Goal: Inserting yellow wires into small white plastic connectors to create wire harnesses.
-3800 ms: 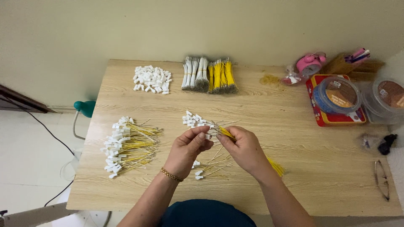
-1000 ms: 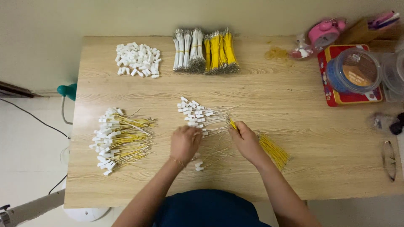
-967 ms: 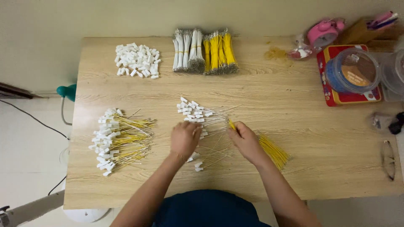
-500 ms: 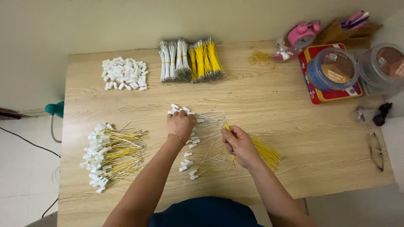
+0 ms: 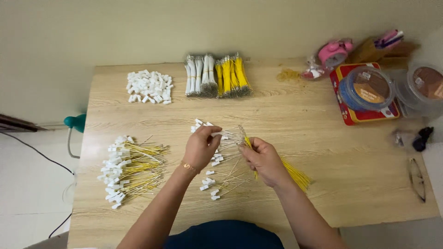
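My left hand pinches a small white connector with thin white wires just above the wooden table. My right hand grips a bundle of yellow wires that trails down to the right. Between the hands the wire ends meet. Loose white connectors with wires lie under my hands. A pile of finished yellow wires with white connectors lies at the left.
A heap of white connectors and bundles of white and yellow wires sit at the far edge. At the right are a red tin with a round clear tub, another tub, a pink clock and glasses.
My left hand reached up to the loose connectors and now holds one raised toward my right hand. My right hand stayed on the yellow wire bundle. The view shifted slightly.
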